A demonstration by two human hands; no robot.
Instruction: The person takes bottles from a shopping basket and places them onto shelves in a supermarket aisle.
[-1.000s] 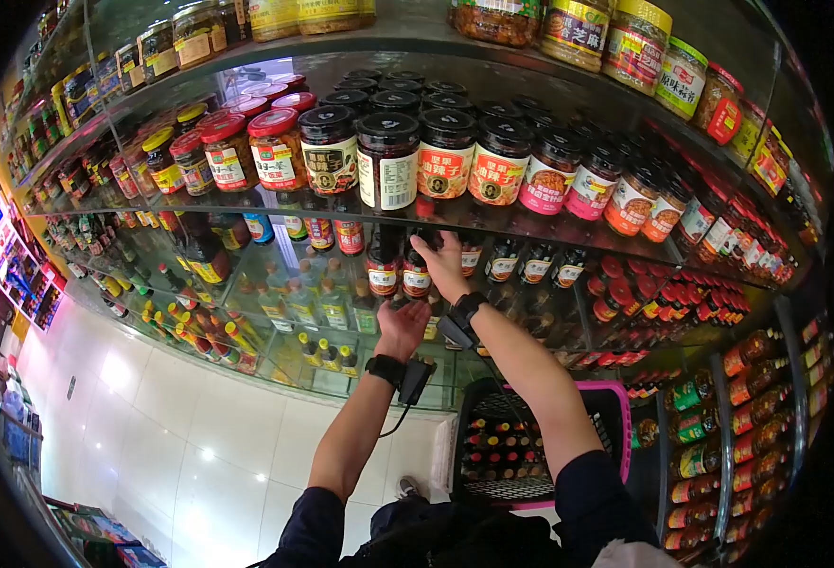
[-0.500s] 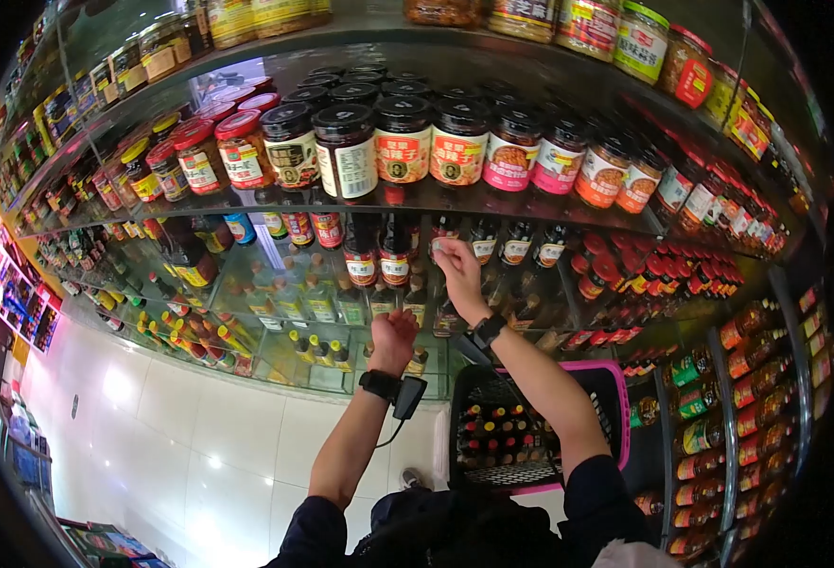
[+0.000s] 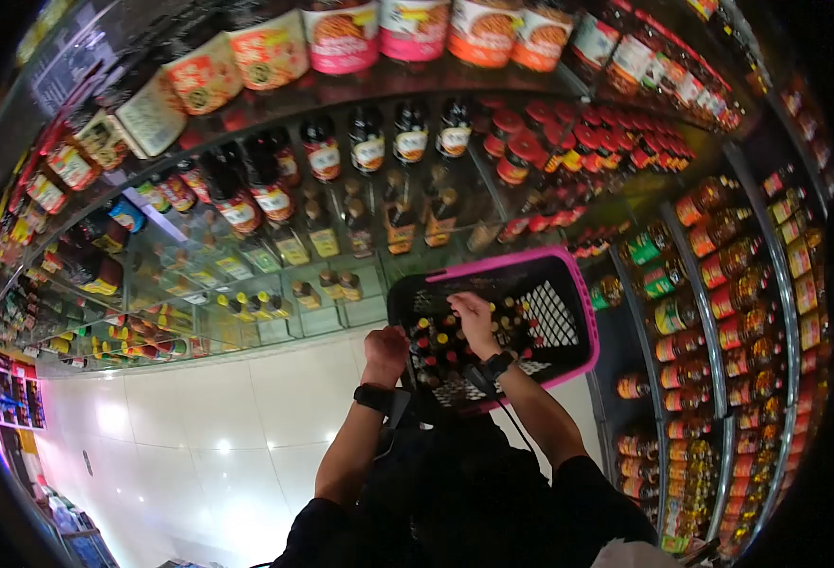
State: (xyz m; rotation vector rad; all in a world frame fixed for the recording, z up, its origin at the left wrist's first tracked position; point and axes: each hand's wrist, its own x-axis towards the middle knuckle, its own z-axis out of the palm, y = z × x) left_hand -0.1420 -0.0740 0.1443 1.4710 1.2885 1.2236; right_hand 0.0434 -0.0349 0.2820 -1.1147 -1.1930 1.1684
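My right hand [image 3: 476,322] is over the black shopping basket [image 3: 584,317] with the pink rim, above several small dark bottles [image 3: 442,338] with red and yellow caps. Its fingers are stretched out and slightly bent, and I see nothing in them. At the basket's left side, my left hand [image 3: 386,348] is curled into a fist. Whether it grips the basket's edge or anything else is hidden. Both wrists wear black straps with small devices.
Ahead runs a glass shelf unit with dark sauce bottles [image 3: 367,142] and, above them, labelled jars [image 3: 344,38]. To the right, a rack holds rows of oil-coloured bottles [image 3: 719,256]. Pale floor tiles [image 3: 218,407] lie at the left.
My right hand has moved from the bottle shelf down to over the basket. My left hand has come down to the basket's left side. The view has turned lower and to the right.
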